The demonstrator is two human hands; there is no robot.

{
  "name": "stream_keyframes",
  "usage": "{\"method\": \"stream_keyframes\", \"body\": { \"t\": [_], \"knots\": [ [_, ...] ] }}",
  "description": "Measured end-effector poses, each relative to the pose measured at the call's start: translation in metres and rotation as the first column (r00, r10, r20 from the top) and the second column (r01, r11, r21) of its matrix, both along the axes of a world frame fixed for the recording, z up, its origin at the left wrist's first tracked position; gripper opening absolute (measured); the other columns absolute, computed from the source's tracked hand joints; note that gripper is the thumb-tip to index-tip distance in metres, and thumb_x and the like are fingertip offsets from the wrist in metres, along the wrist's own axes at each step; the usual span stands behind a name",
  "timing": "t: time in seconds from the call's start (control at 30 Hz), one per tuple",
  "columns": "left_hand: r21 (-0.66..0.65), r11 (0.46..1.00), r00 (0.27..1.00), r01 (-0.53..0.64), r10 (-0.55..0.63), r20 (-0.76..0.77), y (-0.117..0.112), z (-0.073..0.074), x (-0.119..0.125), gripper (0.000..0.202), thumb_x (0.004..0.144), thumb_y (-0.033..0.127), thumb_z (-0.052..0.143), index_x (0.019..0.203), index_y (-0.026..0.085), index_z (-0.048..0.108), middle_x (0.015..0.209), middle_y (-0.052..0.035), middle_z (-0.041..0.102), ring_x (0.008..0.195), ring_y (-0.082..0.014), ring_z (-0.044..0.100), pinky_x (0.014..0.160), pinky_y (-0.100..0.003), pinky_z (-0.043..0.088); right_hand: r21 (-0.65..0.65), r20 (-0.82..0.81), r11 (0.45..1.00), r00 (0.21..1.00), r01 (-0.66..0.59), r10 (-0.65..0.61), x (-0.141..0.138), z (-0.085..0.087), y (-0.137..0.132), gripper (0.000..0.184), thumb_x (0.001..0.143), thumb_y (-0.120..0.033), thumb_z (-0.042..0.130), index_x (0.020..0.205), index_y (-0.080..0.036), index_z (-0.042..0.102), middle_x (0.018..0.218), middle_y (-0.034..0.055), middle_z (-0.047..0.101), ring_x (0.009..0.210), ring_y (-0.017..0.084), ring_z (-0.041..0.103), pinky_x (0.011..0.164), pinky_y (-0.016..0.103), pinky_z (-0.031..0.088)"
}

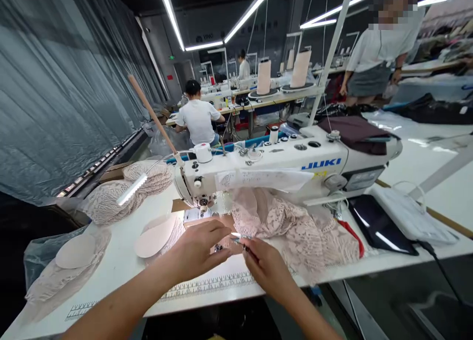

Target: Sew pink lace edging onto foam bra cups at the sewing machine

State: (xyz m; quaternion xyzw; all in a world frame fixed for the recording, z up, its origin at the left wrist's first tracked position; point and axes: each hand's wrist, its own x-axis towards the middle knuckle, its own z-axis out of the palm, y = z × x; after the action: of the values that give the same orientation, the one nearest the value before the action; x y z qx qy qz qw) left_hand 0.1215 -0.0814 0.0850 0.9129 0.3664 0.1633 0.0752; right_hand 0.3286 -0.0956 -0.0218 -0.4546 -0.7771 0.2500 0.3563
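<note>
My left hand (199,246) lies on pale pink lace fabric (295,226) just in front of the needle (203,204) of a white JUKI sewing machine (281,165), fingers curled and pressing the cloth. My right hand (264,266) meets it from the right, fingers pinched on the lace edge and on a small shiny metal tool (236,236) that I cannot make out. The lace spreads right under the machine arm. A pale bra cup (155,239) lies left of my left hand.
A second cup (76,251) sits on a plastic bag at the left; lace heaps (111,199) behind it. A dark tablet (377,226) and a white pouch (410,214) lie to the right. Thread cones (264,76) stand behind. Other people work at tables beyond; one person stands at right.
</note>
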Motion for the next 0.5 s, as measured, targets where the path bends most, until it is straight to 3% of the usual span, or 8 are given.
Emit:
{"method": "stream_keyframes", "body": {
  "t": [0.13, 0.23, 0.33, 0.5],
  "knots": [
    [0.253, 0.960, 0.990, 0.120, -0.133, 0.035, 0.022, 0.070, 0.025, 0.026, 0.093, 0.026, 0.050, 0.115, 0.016, 0.060, 0.109, -0.0115, 0.067, 0.098, -0.0213, 0.064, 0.081, -0.033, 0.054, -0.007, 0.014, 1.000, 1.000, -0.012, 0.012, 0.001, -0.002, 0.000, 0.036, 0.088, -0.022, 0.043, 0.116, -0.014, 0.064, 0.113, 0.0137, 0.068, 0.104, 0.024, 0.063, 0.090, 0.038, 0.050],
    [0.339, 0.923, 0.982, 0.183, -0.185, -0.027, 0.056, 0.108, 0.046, 0.026, 0.092, 0.023, 0.048, 0.113, 0.015, 0.061, 0.115, -0.0115, 0.065, 0.104, -0.0219, 0.063, 0.085, -0.035, 0.053, -0.035, 0.009, 0.999, 1.000, -0.021, 0.021, 0.002, -0.001, 0.000, 0.037, 0.088, -0.022, 0.043, 0.117, -0.016, 0.064, 0.114, 0.0133, 0.068, 0.106, 0.024, 0.063, 0.091, 0.038, 0.050],
    [0.336, 0.928, 0.981, 0.163, -0.118, -0.151, 0.092, 0.131, 0.066, 0.027, 0.090, 0.019, 0.049, 0.114, 0.015, 0.062, 0.121, -0.0116, 0.062, 0.108, -0.0236, 0.061, 0.088, -0.037, 0.051, -0.049, -0.022, 0.998, 0.999, -0.028, 0.027, 0.003, 0.001, -0.001, 0.037, 0.088, -0.022, 0.043, 0.117, -0.018, 0.065, 0.110, 0.0126, 0.069, 0.102, 0.024, 0.064, 0.090, 0.037, 0.050],
    [0.219, 0.956, 0.921, 0.194, -0.100, -0.377, 0.130, 0.149, 0.088, 0.026, 0.086, 0.017, 0.053, 0.109, 0.013, 0.065, 0.117, -0.0124, 0.064, 0.102, -0.0223, 0.062, 0.085, -0.031, 0.047, -0.043, -0.085, 0.998, 0.995, -0.051, 0.048, 0.004, 0.002, -0.001, 0.035, 0.086, -0.020, 0.045, 0.113, -0.019, 0.068, 0.107, 0.0111, 0.070, 0.099, 0.024, 0.065, 0.088, 0.036, 0.050]
  ]
}}
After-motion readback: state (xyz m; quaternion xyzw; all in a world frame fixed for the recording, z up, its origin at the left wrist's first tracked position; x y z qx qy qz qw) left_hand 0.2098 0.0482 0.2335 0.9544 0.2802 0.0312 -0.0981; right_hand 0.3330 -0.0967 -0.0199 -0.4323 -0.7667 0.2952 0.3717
